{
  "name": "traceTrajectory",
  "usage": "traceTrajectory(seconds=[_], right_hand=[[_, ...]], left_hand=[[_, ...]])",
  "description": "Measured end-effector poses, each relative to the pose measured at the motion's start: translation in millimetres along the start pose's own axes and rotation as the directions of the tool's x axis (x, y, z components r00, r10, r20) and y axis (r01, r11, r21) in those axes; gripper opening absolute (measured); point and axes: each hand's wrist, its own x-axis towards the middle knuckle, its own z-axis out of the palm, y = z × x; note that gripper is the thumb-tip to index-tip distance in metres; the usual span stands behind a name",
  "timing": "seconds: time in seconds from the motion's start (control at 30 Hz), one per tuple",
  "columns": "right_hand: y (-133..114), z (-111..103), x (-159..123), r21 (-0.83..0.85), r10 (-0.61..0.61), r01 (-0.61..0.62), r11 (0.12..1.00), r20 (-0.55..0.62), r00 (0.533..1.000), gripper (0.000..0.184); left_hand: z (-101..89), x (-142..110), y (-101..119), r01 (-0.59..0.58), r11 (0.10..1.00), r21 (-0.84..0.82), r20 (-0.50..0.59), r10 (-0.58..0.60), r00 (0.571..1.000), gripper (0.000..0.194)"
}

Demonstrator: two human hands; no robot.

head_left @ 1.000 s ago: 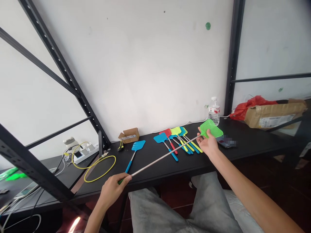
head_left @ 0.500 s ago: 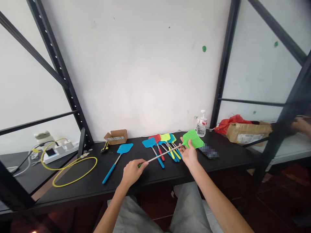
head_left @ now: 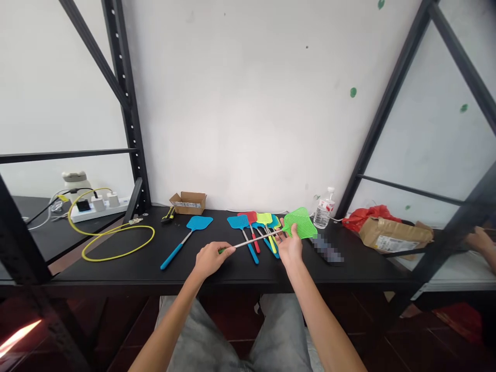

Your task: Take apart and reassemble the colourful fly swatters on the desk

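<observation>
A green fly swatter (head_left: 300, 223) with a thin metal shaft is held between my two hands above the black table (head_left: 135, 274). My left hand (head_left: 211, 258) is closed round its green handle, most of which the fingers hide. My right hand (head_left: 290, 248) grips it where the shaft meets the mesh head, thumb on the front. Behind the shaft lie several swatters: a blue one (head_left: 238, 222), a red one (head_left: 250, 217) and a yellow one (head_left: 264, 218) among them. Left of my left hand, another blue swatter (head_left: 199, 222) lies apart.
A small open cardboard box (head_left: 189, 203) stands by the wall. A yellow cable (head_left: 116, 258) loops from a power strip (head_left: 103, 209) at left. On the right are a water bottle (head_left: 324, 209), a blurred dark phone (head_left: 327, 253) and a larger carton (head_left: 395, 235). Another person's hand (head_left: 482, 243) shows far right.
The green swatter's metal shaft has become much shorter as my hands came closer together, both still gripping it. My view has shifted, and another person's hand has appeared at the right.
</observation>
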Motion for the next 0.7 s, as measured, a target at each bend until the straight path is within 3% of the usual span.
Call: traceTrajectory(seconds=[0.27, 0.53, 0.7], right_hand=[[21.3, 12.1, -12.7, -0.014, 0.050, -0.050, 0.999, 0.004, 0.999, 0.027], [69.8, 29.4, -41.3, -0.099, 0.091, -0.083, 0.992, 0.079, 0.993, 0.042], [72.5, 28.7, -37.0, -0.206, 0.087, -0.063, 0.977, 0.113, 0.990, 0.043]], left_hand=[[-1.5, -2.5, -0.1, -0.005, 1.000, -0.031, -0.001, 0.005, 1.000, 0.048], [1.1, -2.1, -3.4, -0.001, 0.999, -0.051, -0.027, 0.000, 1.000, 0.041], [1.2, -2.6, -3.2, 0.004, 0.997, -0.077, -0.043, -0.008, 0.999, 0.042]])
